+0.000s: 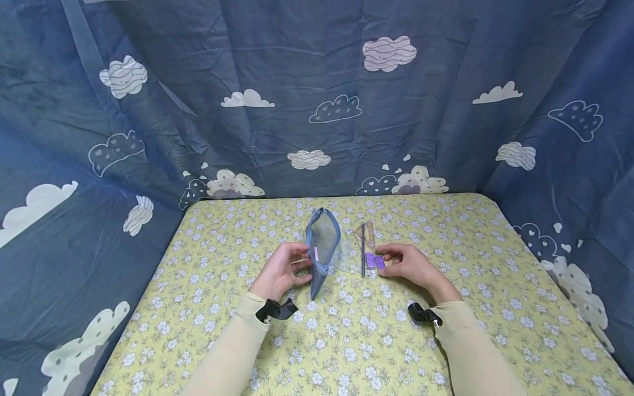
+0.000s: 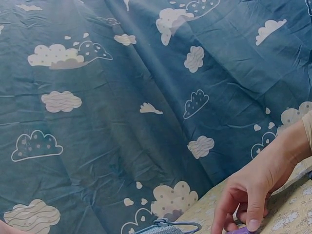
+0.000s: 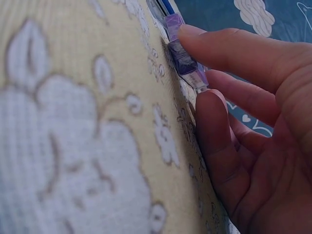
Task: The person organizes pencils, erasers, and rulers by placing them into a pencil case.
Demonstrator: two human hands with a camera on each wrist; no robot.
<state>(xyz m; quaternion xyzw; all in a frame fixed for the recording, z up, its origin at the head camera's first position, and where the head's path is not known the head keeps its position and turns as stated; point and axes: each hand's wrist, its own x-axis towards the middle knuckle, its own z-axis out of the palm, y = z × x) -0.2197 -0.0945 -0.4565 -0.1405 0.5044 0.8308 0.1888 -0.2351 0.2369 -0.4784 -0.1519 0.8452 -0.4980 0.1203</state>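
Observation:
In the head view my left hand (image 1: 283, 269) holds a blue-grey zip pouch (image 1: 324, 236) by its left side. The pouch stands up with its zipped mouth spread apart, and its see-through side shows. To the right of it, my right hand (image 1: 408, 265) pinches a small purple block (image 1: 380, 262) between thumb and fingers, low at the cloth. Another purple block (image 1: 370, 260) lies just left of it. In the right wrist view the held block (image 3: 191, 68) has a pale end near my fingertips. Only the pouch's zip edge (image 2: 163, 227) shows in the left wrist view.
Beside the blocks lies a dark pencil-like stick (image 1: 363, 250), with a clear set square (image 1: 369, 234) partly under it. Another clear flat piece (image 1: 343, 258) lies near the pouch. A yellow floral cloth (image 1: 198, 324) covers the table, and dark blue cloud-print curtains (image 1: 277, 66) surround it.

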